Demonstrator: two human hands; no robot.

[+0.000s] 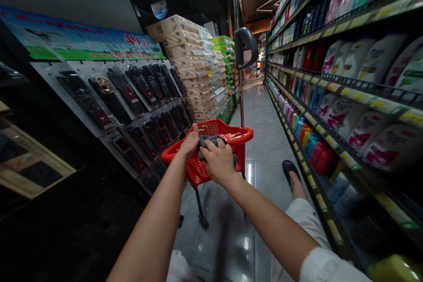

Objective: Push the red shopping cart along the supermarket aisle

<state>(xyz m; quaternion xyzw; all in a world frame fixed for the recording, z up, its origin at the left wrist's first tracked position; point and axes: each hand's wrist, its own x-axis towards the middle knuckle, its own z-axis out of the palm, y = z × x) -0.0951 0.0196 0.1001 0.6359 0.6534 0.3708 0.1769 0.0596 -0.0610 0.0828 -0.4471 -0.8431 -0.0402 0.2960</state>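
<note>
- The red basket cart (244, 135) is standing on the tiled floor (262, 150), just ahead of the person.
- The gray cloth (205, 138) is lying bunched at the cart's rim, partly hidden by the hands.
- The right hand (220, 160) is curling its fingers over the cloth, pressing it close to the cart.
- The left hand (189, 143) is resting at the cart's left rim, thumb up and touching or nearly touching the cloth; its fingers are mostly hidden, so I cannot tell how tightly it is gripping.
- A metal pole (243, 101) is rising just beyond the cart's right side; whether it is fixed to the cart I cannot tell.
- Packaged goods (134, 97) are hanging left of the cart, and stacked cartons (188, 66) are standing beyond it.
- Bottles (380, 59) are lining the shelves (380, 103) right of the cart.
- Since the cart is standing on wheels, uneven pushing could be rolling or turning it into the goods on its left.
- A loosening right hand could be letting the cloth slip inside the cart or onto the floor.
- A slippered foot (289, 168) is extending right of the cart; a sideways swing could be bumping it.
</note>
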